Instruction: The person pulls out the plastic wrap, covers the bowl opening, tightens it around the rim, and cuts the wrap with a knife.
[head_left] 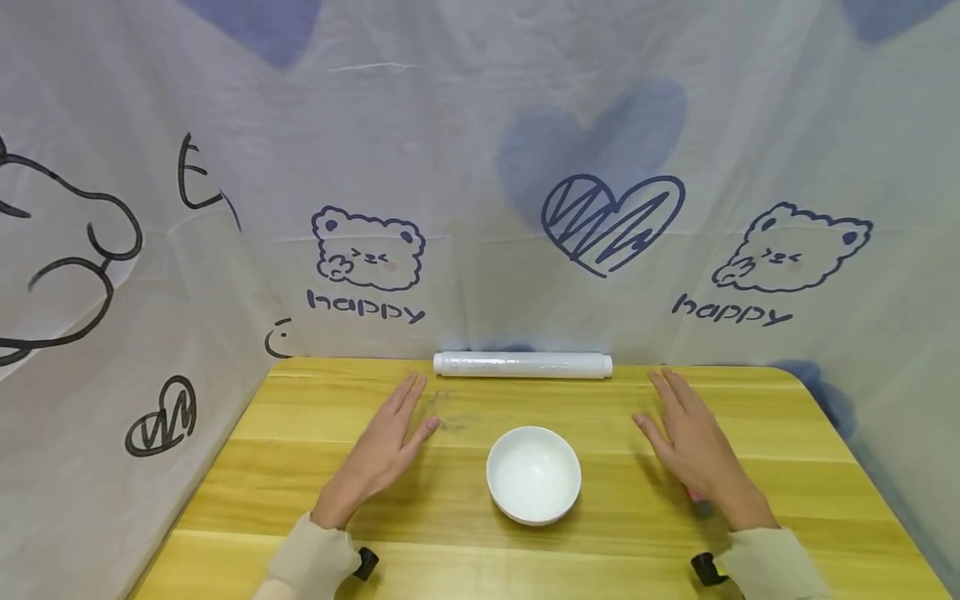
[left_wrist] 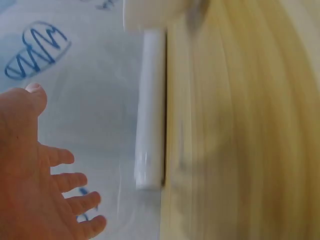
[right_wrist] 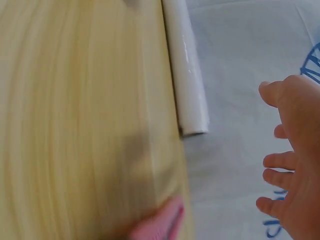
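Observation:
A white bowl (head_left: 533, 476) stands upright on the wooden table between the two hands. My left hand (head_left: 384, 446) is held out left of it, fingers straight and thumb spread, touching nothing. On the other side my right hand (head_left: 693, 442) is likewise extended with nothing in it. Under the right hand lies a small pink and dark object (head_left: 699, 502), mostly covered by the hand in the head view; in the right wrist view its pink part (right_wrist: 159, 222) shows blurred. A long white roll (head_left: 522, 364) lies along the table's back edge.
The wooden table (head_left: 420, 550) has rounded back corners. Pale cloth (head_left: 465, 167) printed with hearts and bears hangs behind the table and at its sides. Dark wrist devices (head_left: 366, 564) sit at both cuffs.

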